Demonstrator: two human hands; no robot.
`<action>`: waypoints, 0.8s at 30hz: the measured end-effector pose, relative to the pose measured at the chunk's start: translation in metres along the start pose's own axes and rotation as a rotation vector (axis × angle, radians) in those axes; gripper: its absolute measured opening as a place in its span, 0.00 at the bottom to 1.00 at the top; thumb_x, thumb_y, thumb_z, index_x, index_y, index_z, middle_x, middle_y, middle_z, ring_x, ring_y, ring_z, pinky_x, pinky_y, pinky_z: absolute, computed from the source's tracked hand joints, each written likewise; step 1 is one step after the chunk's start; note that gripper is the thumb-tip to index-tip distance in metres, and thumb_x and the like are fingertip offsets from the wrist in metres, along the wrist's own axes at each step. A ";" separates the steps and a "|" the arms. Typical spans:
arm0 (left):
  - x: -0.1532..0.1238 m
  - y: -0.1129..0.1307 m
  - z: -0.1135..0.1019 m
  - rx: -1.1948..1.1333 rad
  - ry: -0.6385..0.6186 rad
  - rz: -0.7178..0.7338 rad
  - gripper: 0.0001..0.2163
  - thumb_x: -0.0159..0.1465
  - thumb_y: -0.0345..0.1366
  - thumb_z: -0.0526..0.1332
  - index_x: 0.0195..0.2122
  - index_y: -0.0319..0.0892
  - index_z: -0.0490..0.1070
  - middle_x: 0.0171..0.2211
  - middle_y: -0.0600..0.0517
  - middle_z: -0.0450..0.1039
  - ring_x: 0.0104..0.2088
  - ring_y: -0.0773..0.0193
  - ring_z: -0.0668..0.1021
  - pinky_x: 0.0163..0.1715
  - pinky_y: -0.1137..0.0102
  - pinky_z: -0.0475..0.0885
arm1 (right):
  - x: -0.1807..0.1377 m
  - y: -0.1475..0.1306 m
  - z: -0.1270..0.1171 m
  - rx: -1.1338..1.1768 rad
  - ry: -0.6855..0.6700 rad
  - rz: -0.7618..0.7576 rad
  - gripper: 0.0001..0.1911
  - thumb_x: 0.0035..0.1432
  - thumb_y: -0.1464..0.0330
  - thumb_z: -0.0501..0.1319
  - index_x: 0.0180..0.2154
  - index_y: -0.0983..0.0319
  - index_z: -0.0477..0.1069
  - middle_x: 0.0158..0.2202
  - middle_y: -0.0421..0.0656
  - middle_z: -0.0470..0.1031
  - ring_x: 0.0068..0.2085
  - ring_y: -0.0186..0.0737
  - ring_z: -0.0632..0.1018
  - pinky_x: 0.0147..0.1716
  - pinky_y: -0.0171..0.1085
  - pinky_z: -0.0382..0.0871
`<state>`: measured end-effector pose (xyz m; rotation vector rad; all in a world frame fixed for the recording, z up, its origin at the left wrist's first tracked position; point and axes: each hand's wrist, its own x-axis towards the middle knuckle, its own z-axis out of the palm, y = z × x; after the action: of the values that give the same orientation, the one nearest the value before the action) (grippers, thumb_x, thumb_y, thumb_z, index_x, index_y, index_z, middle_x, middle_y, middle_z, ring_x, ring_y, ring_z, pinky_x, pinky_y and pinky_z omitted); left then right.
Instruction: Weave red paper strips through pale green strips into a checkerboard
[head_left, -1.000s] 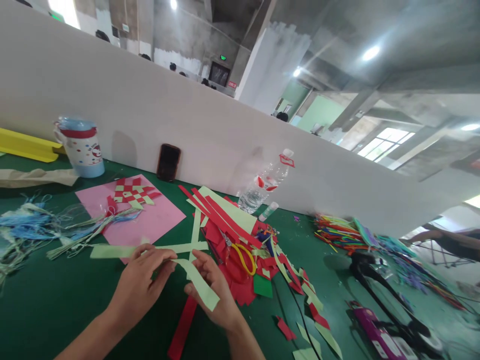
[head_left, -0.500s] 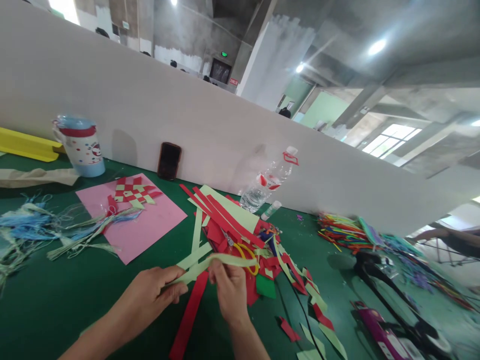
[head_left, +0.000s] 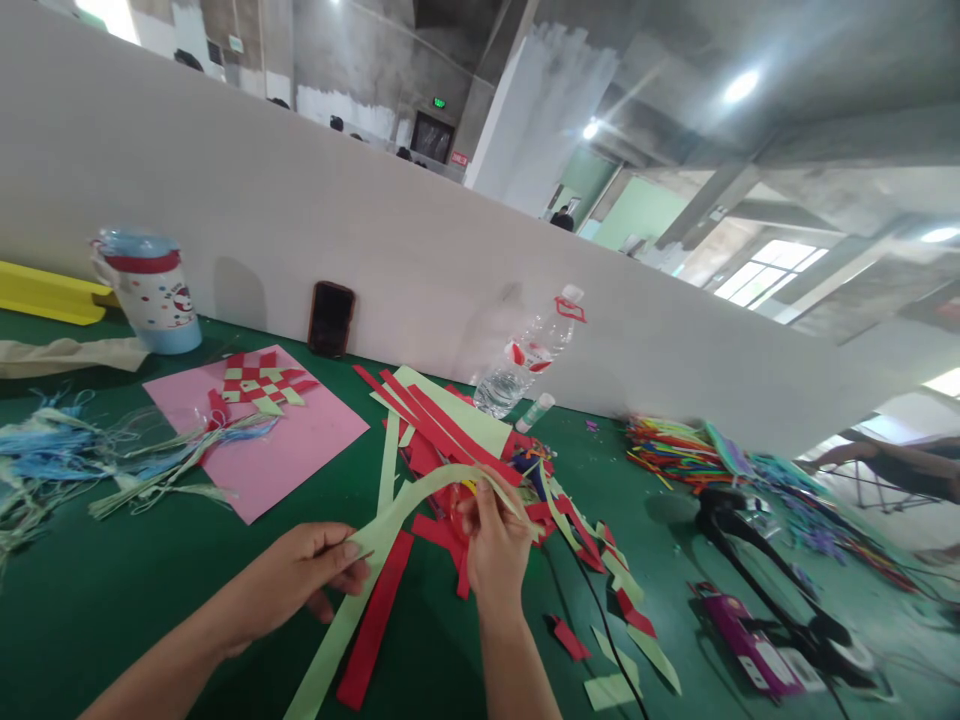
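Up and outward goes the right hand [head_left: 499, 545], and the green strip [head_left: 385, 530], drawn nearly level between both hands half a second ago, now rises in a broad arch! Its other end has swung round too, running down past the left hand [head_left: 311, 565] and out of the bottom of view. That suggests the paper is being turned or shaped in mid-air, not laid into place; nothing looks fixed yet.

So where is it? Right between the hands, held by both: left thumb and fingers appear to pinch it at the edge, low on the curve, while the right fingertips nip it near the top, to the far side. Whether its tip ends just past that right hand is hard to tell.

Beneath, the red strip [head_left: 375, 625] lies on the green table [head_left: 225, 615], the held one slanting along its left side, perhaps overlapping it. Behind the arch sits the red scrap pile [head_left: 439, 540], and the scissors [head_left: 469, 487] barely peep out by the right fingers, showing a touch of yellow. Well off to the left, the woven piece [head_left: 262, 383] rests untouched on the pink sheet [head_left: 322, 430]
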<state>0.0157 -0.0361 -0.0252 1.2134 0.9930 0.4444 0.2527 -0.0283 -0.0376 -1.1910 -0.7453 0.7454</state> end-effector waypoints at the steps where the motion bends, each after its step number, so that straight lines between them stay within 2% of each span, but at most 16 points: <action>1: 0.000 -0.001 0.001 -0.043 -0.009 -0.005 0.21 0.60 0.57 0.61 0.35 0.42 0.74 0.40 0.47 0.79 0.44 0.55 0.80 0.34 0.68 0.75 | -0.003 0.002 0.000 -0.048 -0.018 -0.010 0.18 0.56 0.56 0.68 0.42 0.63 0.78 0.22 0.41 0.76 0.19 0.34 0.70 0.19 0.34 0.65; 4: 0.003 -0.006 0.006 -0.134 -0.025 -0.025 0.23 0.59 0.57 0.64 0.42 0.42 0.76 0.44 0.46 0.79 0.46 0.54 0.80 0.41 0.64 0.77 | -0.011 0.005 0.001 -0.217 -0.091 -0.142 0.16 0.59 0.61 0.66 0.47 0.60 0.79 0.39 0.48 0.83 0.32 0.44 0.81 0.32 0.41 0.77; 6: 0.005 -0.011 0.010 -0.202 -0.018 -0.034 0.26 0.58 0.57 0.65 0.47 0.42 0.76 0.46 0.45 0.79 0.45 0.54 0.80 0.41 0.63 0.76 | -0.015 0.006 0.000 -0.349 -0.164 -0.321 0.13 0.61 0.67 0.64 0.47 0.58 0.80 0.47 0.48 0.81 0.45 0.49 0.82 0.44 0.45 0.78; 8: 0.006 -0.014 0.012 -0.283 -0.013 -0.034 0.29 0.57 0.58 0.66 0.53 0.43 0.74 0.49 0.45 0.78 0.47 0.53 0.80 0.42 0.64 0.76 | -0.018 0.007 0.001 -0.468 -0.244 -0.520 0.16 0.62 0.72 0.61 0.49 0.55 0.79 0.51 0.47 0.80 0.53 0.49 0.80 0.51 0.45 0.76; 11: 0.005 -0.015 0.016 -0.387 -0.034 -0.052 0.34 0.56 0.58 0.67 0.59 0.45 0.68 0.52 0.45 0.77 0.49 0.53 0.80 0.42 0.65 0.76 | -0.020 0.010 0.002 -0.576 -0.337 -0.740 0.22 0.64 0.77 0.57 0.54 0.54 0.77 0.53 0.47 0.79 0.53 0.45 0.80 0.52 0.41 0.76; 14: 0.000 -0.010 0.020 -0.443 -0.069 -0.081 0.42 0.53 0.59 0.69 0.64 0.44 0.61 0.52 0.43 0.77 0.50 0.51 0.80 0.43 0.64 0.76 | -0.019 0.014 0.004 -0.641 -0.353 -0.886 0.22 0.64 0.79 0.56 0.55 0.55 0.76 0.52 0.50 0.79 0.51 0.43 0.81 0.50 0.38 0.78; 18: -0.006 -0.003 0.027 -0.462 -0.070 -0.094 0.54 0.52 0.60 0.69 0.71 0.48 0.40 0.48 0.44 0.80 0.50 0.50 0.81 0.46 0.61 0.76 | -0.019 0.015 0.006 -0.755 -0.356 -1.005 0.20 0.66 0.78 0.57 0.54 0.58 0.75 0.50 0.52 0.78 0.50 0.44 0.81 0.48 0.39 0.79; 20: -0.007 -0.003 0.030 -0.464 -0.064 -0.073 0.56 0.52 0.61 0.68 0.72 0.53 0.31 0.46 0.47 0.81 0.49 0.50 0.81 0.48 0.58 0.75 | -0.020 0.013 0.007 -0.828 -0.358 -1.047 0.18 0.66 0.78 0.57 0.53 0.59 0.76 0.48 0.53 0.78 0.50 0.45 0.81 0.47 0.39 0.79; 22: -0.007 -0.005 0.032 -0.468 -0.061 -0.030 0.54 0.54 0.61 0.67 0.71 0.56 0.32 0.47 0.48 0.80 0.50 0.50 0.81 0.49 0.57 0.75 | -0.021 0.011 0.009 -0.877 -0.354 -1.090 0.17 0.66 0.78 0.57 0.51 0.60 0.77 0.47 0.53 0.79 0.49 0.45 0.81 0.46 0.39 0.80; 24: -0.006 -0.008 0.031 -0.467 -0.058 0.010 0.48 0.55 0.61 0.66 0.70 0.55 0.43 0.51 0.47 0.79 0.52 0.49 0.80 0.50 0.58 0.75 | -0.023 0.010 0.010 -0.906 -0.354 -1.116 0.16 0.66 0.77 0.56 0.49 0.60 0.78 0.46 0.52 0.79 0.49 0.45 0.81 0.46 0.39 0.80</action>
<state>0.0367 -0.0610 -0.0295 0.8052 0.7773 0.6070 0.2303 -0.0401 -0.0481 -1.1560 -1.9364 -0.4044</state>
